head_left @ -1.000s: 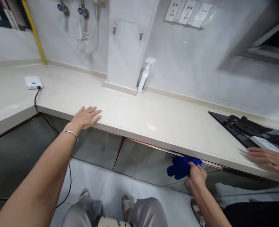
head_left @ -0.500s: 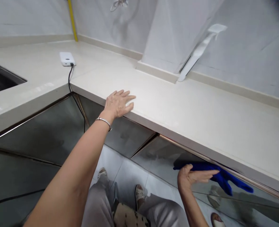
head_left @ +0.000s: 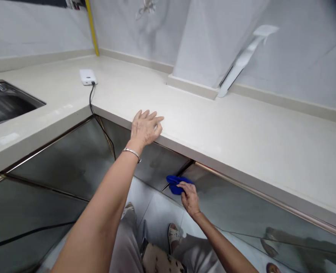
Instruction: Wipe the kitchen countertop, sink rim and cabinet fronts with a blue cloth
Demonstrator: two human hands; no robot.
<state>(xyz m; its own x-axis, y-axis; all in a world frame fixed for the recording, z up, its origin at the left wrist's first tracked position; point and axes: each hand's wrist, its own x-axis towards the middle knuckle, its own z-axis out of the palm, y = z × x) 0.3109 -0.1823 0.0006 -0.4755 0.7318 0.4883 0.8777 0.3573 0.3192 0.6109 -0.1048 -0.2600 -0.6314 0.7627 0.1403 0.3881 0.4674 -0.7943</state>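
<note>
blue cloth (head_left: 173, 185) | gripped in right hand (head_left: 190, 196) | below left hand (head_left: 145, 129), fingers spread on countertop (head_left: 227, 129)

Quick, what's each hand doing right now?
Left hand: open, resting on the edge of the counter, holding nothing.
Right hand: closed, holding a blue cloth.

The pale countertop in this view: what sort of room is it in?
Most likely a kitchen: a metal sink is set into the countertop, cabinet fronts run below it, and a spray bottle stands at the back.
</note>
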